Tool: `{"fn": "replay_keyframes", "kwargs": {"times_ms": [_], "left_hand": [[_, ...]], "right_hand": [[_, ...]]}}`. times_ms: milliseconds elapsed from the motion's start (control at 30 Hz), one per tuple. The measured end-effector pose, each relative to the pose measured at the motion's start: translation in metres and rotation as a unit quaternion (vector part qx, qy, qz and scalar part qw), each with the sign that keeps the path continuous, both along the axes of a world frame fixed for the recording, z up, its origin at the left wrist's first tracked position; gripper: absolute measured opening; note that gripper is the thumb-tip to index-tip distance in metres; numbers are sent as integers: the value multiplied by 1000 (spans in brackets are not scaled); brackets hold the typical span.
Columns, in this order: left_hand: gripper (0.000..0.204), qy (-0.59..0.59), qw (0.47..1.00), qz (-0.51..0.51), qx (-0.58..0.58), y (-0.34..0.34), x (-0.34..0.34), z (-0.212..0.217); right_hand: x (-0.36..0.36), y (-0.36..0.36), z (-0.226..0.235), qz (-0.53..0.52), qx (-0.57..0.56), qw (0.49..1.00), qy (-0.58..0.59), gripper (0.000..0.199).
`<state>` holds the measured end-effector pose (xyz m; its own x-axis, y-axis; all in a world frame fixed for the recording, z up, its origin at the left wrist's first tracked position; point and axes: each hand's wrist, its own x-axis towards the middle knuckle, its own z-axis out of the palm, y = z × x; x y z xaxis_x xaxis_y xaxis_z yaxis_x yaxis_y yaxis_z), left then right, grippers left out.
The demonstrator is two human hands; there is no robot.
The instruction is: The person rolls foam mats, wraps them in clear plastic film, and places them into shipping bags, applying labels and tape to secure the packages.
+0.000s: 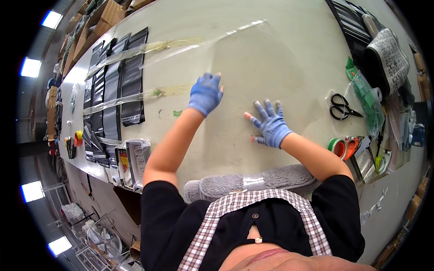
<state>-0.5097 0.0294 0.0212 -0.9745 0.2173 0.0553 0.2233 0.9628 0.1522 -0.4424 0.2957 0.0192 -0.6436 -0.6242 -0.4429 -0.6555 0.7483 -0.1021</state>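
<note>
Two hands, both gloved in blue, mark the clock's centre. Left hand (205, 95): fingers bent; any grasp cannot be told. Right hand (270, 124): fingers spread over the pale tabletop (298, 77), gripping nothing. One grey plush roll (289, 178), singly banded, lies at the near edge, six o'clock. Two clear strips (135, 52) cross several dark packets (133, 86) toward ten; one scissors (339, 107), three o'clock. Room for moving extends from twelve to two.
</note>
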Motion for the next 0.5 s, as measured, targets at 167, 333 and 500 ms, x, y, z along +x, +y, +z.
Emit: {"fn": "replay_keyframes", "kwargs": {"times_ms": [167,333,500], "left_hand": [[48,-89,979,182,-27,-5,-95,-28],[55,-173,963,202,48,-17,-129,-22],[62,-164,963,211,40,-26,-125,-25]], "right_hand": [[20,18,-1,-13,25,999,-15,85],[25,18,-1,-28,25,999,-22,83],[27,17,-2,-38,-3,999,-25,83]]}}
